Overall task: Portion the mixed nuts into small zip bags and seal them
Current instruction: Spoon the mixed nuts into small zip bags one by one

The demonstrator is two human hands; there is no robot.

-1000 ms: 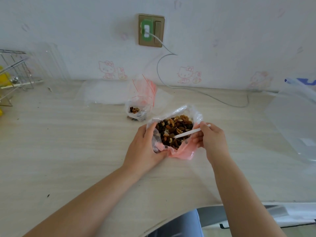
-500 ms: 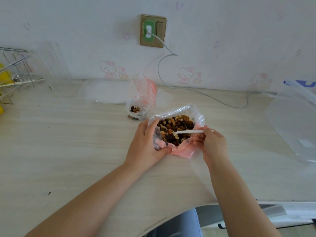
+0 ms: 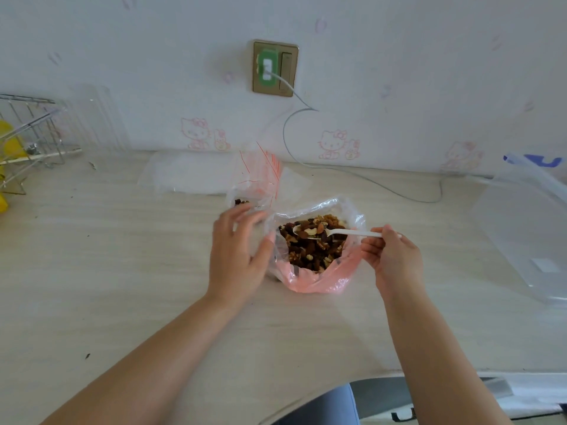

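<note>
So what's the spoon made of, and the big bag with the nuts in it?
The spoon looks like thin white plastic: one plain matte piece with a slim flat handle. The big bag seems to be soft plastic film, clear near the top and pink lower down; it crinkles, shines, and lets the nuts show through.

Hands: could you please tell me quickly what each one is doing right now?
Left hand: open, fingers spread beside the big nut bag, holding nothing.
Right hand: pinching the white spoon, loaded with nuts.
</note>
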